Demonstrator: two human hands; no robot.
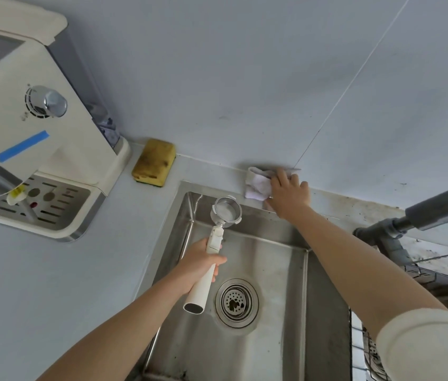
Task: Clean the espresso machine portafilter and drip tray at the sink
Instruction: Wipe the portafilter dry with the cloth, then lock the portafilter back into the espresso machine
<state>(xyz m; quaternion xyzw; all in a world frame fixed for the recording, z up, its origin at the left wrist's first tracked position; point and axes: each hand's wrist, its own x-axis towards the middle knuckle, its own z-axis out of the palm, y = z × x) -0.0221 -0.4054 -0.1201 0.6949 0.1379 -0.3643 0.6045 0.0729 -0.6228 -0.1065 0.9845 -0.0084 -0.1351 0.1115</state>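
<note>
- Portafilter (pixel 218 235) is held over the sink (pixel 327 298), near its back left corner. The metal basket end points away from the person and the white handle points back toward them.
- Left hand (pixel 200 264) grips the handle about midway, fingers curled fully round it.
- Right hand (pixel 288 193) lies on a pale cloth (pixel 257 184) at the tabletop's back edge, behind the sink. Its fingers reach over the cloth, but I cannot tell whether they have pinched it.
- The portafilter looks stiff and head-heavy, and its metal is probably slick when wet. The handle seems the sound place to hold it.
- Drip tray (pixel 38 207) sits under the espresso machine (pixel 25 119), toward the tabletop's left edge. It is probably light but may hold liquid, so it is best lifted level by both sides.
- The basket's inside is too small to judge, and whatever lies under the tray's slotted cover is hidden. The picture's left border cuts off the machine.
</note>
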